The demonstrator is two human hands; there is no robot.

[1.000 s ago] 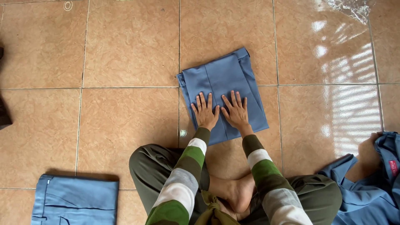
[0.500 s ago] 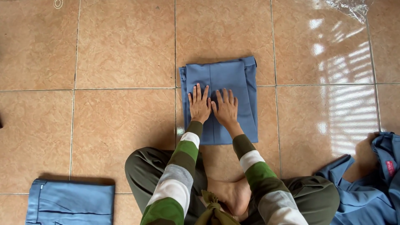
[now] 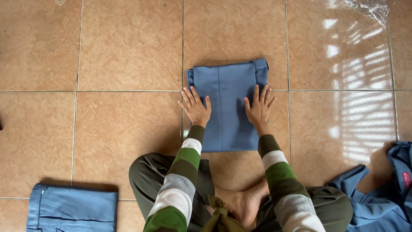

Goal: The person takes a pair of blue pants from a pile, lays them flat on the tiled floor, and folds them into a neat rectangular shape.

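— Where is the folded blue garment (image 3: pixel 227 105) now?

— It lies flat on the tiled floor (image 3: pixel 128 51), directly in front of the person's crossed legs (image 3: pixel 171 184). The left hand (image 3: pixel 195 107) rests on its left edge and the right hand (image 3: pixel 259 107) on its right edge. Both hands are wide open, fingers spread, palms down, gripping nothing.

— Why are they placed so?

— I think the flat palms press the cloth so that it stays smooth and neat.

— How does it look?

— A tidy rectangle with one seam line and a waistband on the far side. Another folded blue piece (image 3: pixel 71 208) lies well to its left, a loose blue heap (image 3: pixel 386 197) to its right.
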